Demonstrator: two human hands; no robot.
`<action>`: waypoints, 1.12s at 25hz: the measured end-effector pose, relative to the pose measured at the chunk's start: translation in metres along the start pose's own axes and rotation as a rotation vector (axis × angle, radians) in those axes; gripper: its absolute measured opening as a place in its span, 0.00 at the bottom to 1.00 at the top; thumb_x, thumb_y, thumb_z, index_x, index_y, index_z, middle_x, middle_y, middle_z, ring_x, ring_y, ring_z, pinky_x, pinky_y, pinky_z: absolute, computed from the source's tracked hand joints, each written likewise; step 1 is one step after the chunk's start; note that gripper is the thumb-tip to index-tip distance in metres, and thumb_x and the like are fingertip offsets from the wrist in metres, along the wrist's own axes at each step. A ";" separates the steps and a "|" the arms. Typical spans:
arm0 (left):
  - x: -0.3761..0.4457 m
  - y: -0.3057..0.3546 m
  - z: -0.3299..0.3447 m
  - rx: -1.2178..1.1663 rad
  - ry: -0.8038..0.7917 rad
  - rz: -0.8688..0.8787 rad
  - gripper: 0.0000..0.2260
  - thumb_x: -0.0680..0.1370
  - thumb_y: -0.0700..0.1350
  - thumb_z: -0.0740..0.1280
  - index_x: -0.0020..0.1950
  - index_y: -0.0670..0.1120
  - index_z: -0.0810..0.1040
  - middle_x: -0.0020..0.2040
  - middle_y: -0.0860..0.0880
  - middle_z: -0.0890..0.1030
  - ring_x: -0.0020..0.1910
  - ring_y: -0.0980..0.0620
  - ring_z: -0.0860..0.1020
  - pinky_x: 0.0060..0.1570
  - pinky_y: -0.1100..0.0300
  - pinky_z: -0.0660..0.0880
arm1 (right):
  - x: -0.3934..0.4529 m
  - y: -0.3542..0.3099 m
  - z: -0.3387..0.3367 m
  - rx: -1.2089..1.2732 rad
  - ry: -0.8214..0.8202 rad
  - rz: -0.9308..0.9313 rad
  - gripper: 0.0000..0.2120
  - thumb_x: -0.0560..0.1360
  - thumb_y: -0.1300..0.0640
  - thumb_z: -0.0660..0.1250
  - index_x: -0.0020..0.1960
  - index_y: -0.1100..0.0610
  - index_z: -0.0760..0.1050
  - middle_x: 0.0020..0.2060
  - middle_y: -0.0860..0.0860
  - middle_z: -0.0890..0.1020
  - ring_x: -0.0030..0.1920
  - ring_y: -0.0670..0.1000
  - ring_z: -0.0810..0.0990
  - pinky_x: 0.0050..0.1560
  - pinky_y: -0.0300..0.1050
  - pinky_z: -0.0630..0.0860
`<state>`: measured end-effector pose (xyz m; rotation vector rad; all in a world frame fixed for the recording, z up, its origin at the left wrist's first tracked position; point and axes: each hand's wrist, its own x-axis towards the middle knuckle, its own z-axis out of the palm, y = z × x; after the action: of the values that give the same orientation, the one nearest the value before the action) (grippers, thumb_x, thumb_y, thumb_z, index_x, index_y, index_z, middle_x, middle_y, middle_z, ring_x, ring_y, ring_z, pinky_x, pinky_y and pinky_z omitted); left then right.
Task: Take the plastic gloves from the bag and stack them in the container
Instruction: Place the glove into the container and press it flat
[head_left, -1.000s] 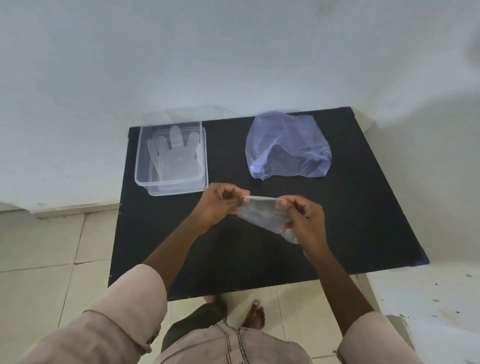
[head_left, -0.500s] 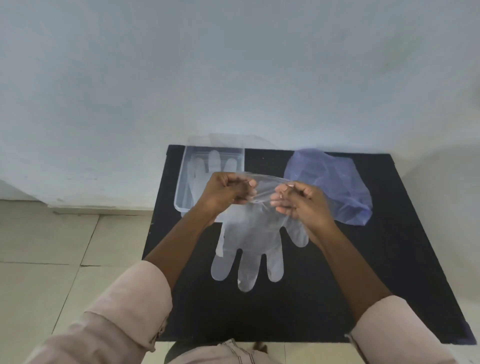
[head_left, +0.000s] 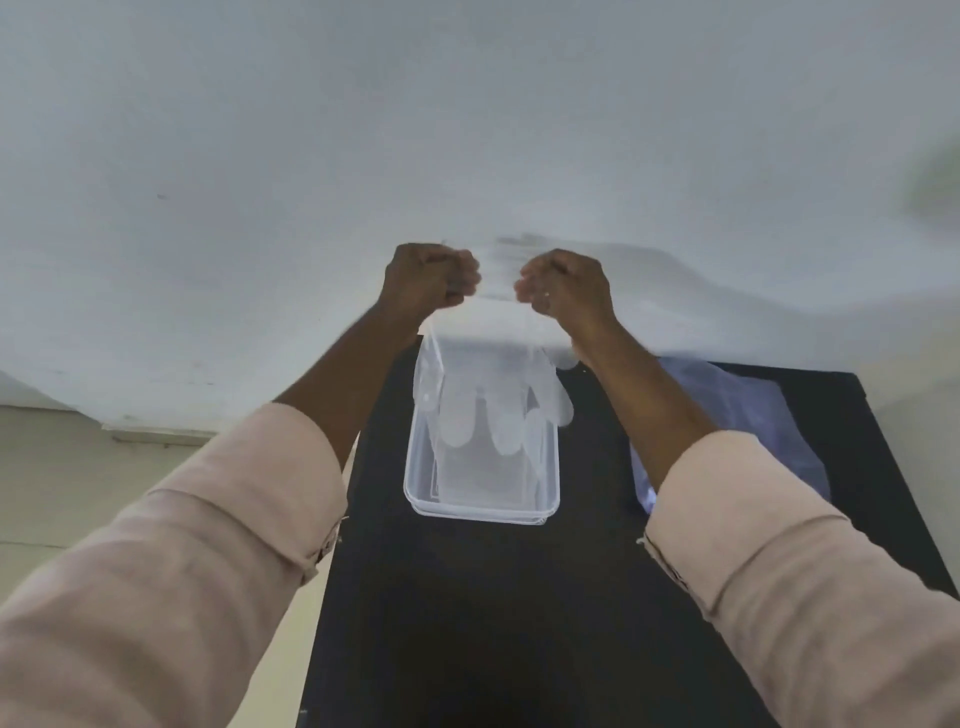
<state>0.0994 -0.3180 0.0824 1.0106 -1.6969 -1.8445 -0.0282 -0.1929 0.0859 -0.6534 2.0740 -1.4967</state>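
Note:
A clear plastic glove (head_left: 493, 410) hangs fingers-down from both my hands. My left hand (head_left: 428, 280) pinches one corner of its cuff and my right hand (head_left: 563, 286) pinches the other, both raised in front of the wall. The glove's fingertips dangle over the clear rectangular container (head_left: 483, 512), which stands on the black table (head_left: 467, 623). Something pale lies flat in the container under the hanging glove; I cannot tell its shape. The bluish plastic bag (head_left: 743, 415) lies on the table to the right, partly behind my right forearm.
A white wall rises directly behind the table. Beige floor tiles (head_left: 62, 493) show to the left of the table's edge. My pink sleeves fill the lower corners of the view.
Both hands have lifted the glove up and carried it left and away, from over the table's middle to above the container. The glove unfolded and now hangs fingers-down.

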 end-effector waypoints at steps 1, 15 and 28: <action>0.007 0.004 -0.004 -0.007 0.004 0.011 0.06 0.75 0.38 0.67 0.39 0.44 0.81 0.43 0.40 0.83 0.39 0.45 0.82 0.42 0.57 0.77 | 0.008 -0.003 0.006 -0.032 0.024 -0.031 0.10 0.75 0.63 0.61 0.41 0.58 0.81 0.35 0.53 0.85 0.33 0.46 0.83 0.36 0.38 0.77; -0.035 -0.109 -0.027 0.497 -0.023 0.430 0.09 0.78 0.51 0.66 0.47 0.48 0.83 0.53 0.47 0.84 0.57 0.46 0.79 0.58 0.41 0.74 | -0.062 0.096 0.020 -0.367 0.095 -0.461 0.12 0.78 0.54 0.61 0.49 0.60 0.80 0.50 0.55 0.84 0.54 0.49 0.78 0.57 0.46 0.72; -0.076 -0.165 -0.014 1.327 -0.168 0.105 0.21 0.73 0.68 0.60 0.57 0.59 0.81 0.80 0.47 0.36 0.78 0.41 0.35 0.73 0.36 0.38 | -0.112 0.172 0.021 -1.017 -0.090 -0.096 0.06 0.73 0.46 0.69 0.47 0.45 0.81 0.79 0.55 0.51 0.77 0.64 0.45 0.71 0.68 0.49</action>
<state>0.1850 -0.2456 -0.0621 1.1116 -3.0394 -0.5347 0.0547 -0.0887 -0.0714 -1.1428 2.6744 -0.3217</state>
